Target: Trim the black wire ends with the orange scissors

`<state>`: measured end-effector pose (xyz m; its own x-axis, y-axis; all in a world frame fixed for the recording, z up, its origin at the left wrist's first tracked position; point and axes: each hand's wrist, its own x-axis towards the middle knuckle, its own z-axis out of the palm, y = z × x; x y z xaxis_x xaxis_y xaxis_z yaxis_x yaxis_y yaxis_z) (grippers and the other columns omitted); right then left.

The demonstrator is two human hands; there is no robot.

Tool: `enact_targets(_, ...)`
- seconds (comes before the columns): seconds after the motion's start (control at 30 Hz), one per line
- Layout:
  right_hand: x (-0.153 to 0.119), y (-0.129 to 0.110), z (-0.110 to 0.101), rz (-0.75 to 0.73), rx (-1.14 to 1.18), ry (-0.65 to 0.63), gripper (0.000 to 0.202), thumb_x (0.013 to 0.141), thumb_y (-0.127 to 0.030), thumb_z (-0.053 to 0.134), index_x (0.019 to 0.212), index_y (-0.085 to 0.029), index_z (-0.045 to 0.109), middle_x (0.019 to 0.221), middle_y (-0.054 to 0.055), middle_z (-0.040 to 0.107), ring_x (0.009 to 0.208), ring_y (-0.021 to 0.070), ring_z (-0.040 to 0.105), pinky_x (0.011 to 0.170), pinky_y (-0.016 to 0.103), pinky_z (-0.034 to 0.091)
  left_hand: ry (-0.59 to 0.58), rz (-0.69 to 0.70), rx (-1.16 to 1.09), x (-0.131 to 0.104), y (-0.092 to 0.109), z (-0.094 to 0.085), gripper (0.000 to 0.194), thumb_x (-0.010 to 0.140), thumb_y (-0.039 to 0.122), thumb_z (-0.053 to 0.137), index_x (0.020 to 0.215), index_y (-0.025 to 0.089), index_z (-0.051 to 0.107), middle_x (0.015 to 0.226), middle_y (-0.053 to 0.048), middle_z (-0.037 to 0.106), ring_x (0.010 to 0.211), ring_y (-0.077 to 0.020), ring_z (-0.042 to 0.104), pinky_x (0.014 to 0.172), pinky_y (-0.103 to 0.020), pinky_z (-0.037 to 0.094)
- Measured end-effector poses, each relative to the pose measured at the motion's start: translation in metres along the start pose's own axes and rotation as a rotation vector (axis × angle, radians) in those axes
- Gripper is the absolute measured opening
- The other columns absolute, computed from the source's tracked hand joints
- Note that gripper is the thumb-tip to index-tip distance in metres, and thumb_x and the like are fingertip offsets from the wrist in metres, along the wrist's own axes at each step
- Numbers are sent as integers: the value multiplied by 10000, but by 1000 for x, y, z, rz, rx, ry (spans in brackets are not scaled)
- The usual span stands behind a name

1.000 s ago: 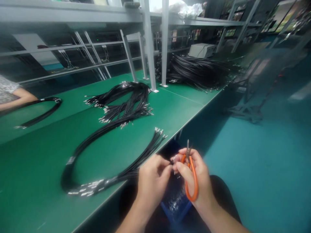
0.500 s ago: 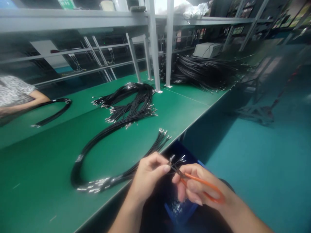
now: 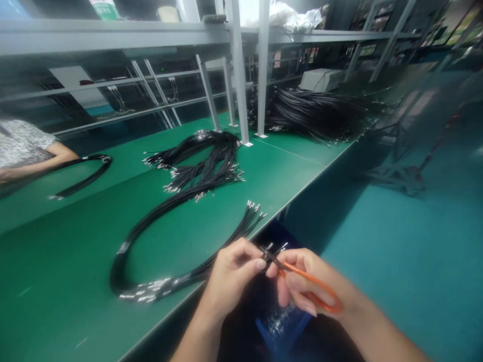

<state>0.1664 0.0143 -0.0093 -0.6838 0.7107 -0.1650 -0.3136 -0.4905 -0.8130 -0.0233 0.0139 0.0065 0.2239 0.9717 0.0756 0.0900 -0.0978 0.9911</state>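
Observation:
My left hand [image 3: 237, 271] is closed, pinching a few black cables near their silvery tips at the table's front edge. These belong to a curved bundle of black cables [image 3: 126, 274] with pale labels, which runs under that hand. Orange-handled scissors [image 3: 311, 281] are held in my right hand [image 3: 302, 286], the fingers around the grips. Their dark blades meet the cables beside my left thumb; whether the blades are closed on anything I cannot tell. Loose cable ends [image 3: 281, 247] stick out just behind the blades.
Below my hands is a blue bin [image 3: 298, 329] with small pale scraps in it. More black cables [image 3: 211, 156] lie on the green table [image 3: 68, 266], and a large pile [image 3: 309, 113] sits beyond the metal posts [image 3: 241, 90]. At left, a co-worker's arm [image 3: 56, 161] rests by another bundle.
The scissors and my right hand have shifted slightly left and turned, the blades now lying closer to my left thumb. My left hand has barely moved.

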Motion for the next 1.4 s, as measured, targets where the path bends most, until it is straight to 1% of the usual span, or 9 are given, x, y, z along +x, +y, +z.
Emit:
enact_targets(0.27, -15, -11, 4, 179, -270, 111, 205, 663, -171, 736, 831, -146, 621, 555, -5, 664, 362, 46, 476, 326, 116, 351, 34, 1, 114, 4, -6, 5, 91, 785, 236, 658, 730, 173, 622, 734, 3, 612, 701, -140, 555, 642, -229, 413)
enact_targets(0.37, -22, -18, 6, 74, -302, 158, 241, 702, -237, 730, 893, -161, 604, 623, -2, 672, 399, 44, 463, 353, 131, 339, 25, 25, 409, 1, -14, 22, 73, 797, 203, 618, 728, 187, 634, 719, -1, 622, 681, -150, 566, 618, -236, 399)
enact_targets(0.5, -12, -19, 8, -145, -594, 481, 251, 760, -280, 682, 978, -210, 581, 883, 51, 696, 694, 150, 626, 575, 237, 466, -216, 86, 728, -4, -21, 32, 48, 746, 196, 659, 713, 230, 667, 694, 11, 650, 633, -161, 583, 564, -236, 381)
enact_targets(0.6, 5, -8, 8, -163, -1019, 635, 211, 783, -295, 636, 979, -236, 582, 835, 50, 696, 709, 216, 637, 611, 305, 443, -9, 83, 854, -1, -18, 18, 73, 818, 209, 586, 807, 234, 655, 794, -4, 662, 737, -170, 601, 645, -246, 414)
enact_targets(0.73, 23, 18, 3, -106, -1255, 641, 123, 780, -217, 601, 894, -264, 606, 843, 36, 713, 754, 255, 653, 638, 322, 392, 230, -19, 1099, 14, -16, -4, 166, 896, 233, 475, 845, 230, 632, 857, -21, 626, 830, -176, 573, 698, -260, 407)
enact_targets(0.93, 21, 39, -8, -51, -1127, 600, 87, 709, -202, 670, 759, -256, 623, 601, -11, 670, 584, 217, 638, 538, 280, 380, 249, -92, 1191, 26, -30, -2, 105, 823, 150, 541, 771, 217, 603, 835, -48, 597, 831, -219, 541, 626, -281, 379)
enact_targets(1.13, 9, 17, -16, -268, -761, 807, 250, 798, -336, 636, 994, -215, 539, 769, 18, 634, 704, 185, 622, 639, 298, 477, 275, -96, 1124, 29, -24, -7, 123, 808, 146, 507, 715, 198, 567, 792, -52, 598, 805, -228, 557, 639, -297, 375)
enact_targets(1.27, 7, 6, -5, -353, -251, 746, 348, 678, -310, 766, 937, -219, 552, 688, -44, 549, 517, 120, 537, 469, 250, 458, 204, -88, 949, 23, -4, -10, 69, 827, 179, 506, 799, 204, 564, 709, 7, 624, 643, -162, 585, 592, -251, 408)
enact_targets(1.4, 13, 10, 14, -387, -46, 675, 329, 703, -241, 746, 966, -228, 550, 711, -54, 553, 481, 78, 502, 430, 201, 426, 51, 53, 543, 10, 12, 6, 140, 865, 215, 511, 969, 218, 605, 902, -21, 660, 821, -170, 619, 730, -264, 453)
